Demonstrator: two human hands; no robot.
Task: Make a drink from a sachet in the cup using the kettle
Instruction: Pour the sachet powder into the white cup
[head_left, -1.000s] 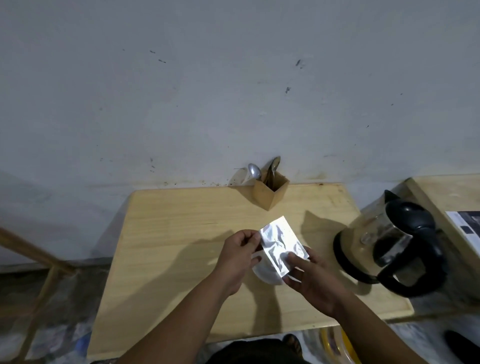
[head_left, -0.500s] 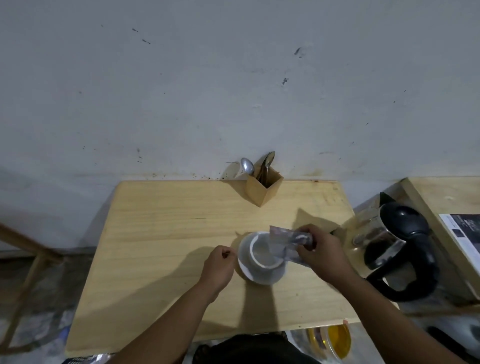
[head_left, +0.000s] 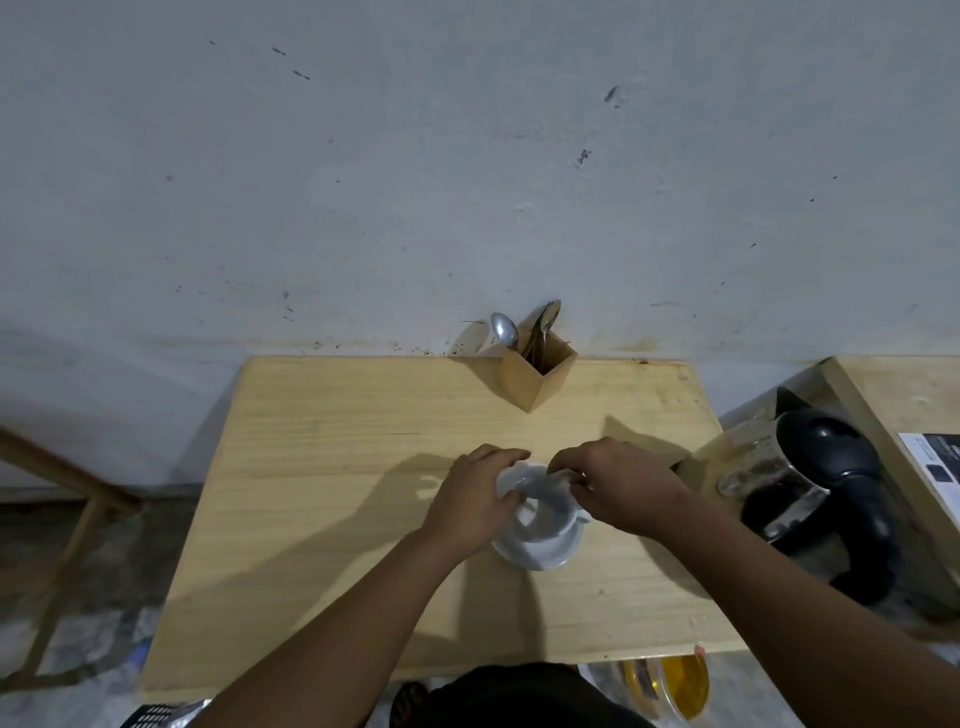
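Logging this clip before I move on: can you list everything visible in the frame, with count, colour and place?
table: one, light wood, centre, against the wall
cup: one, white, mid-table, on the saucer
saucer: one, white, under the cup
sachet: one, silvery, held over the cup's mouth
holder: one, wooden box, back edge of table
spoons: at least two, metal, standing in the holder
kettle: one, glass with black lid and handle, right of the table
second surface: one, light wood, far right, printed sheet on it
yellow container: one, below the table's near edge
left hand: beside the cup, fingers on the sachet
right hand: over the cup, fingers on the sachet
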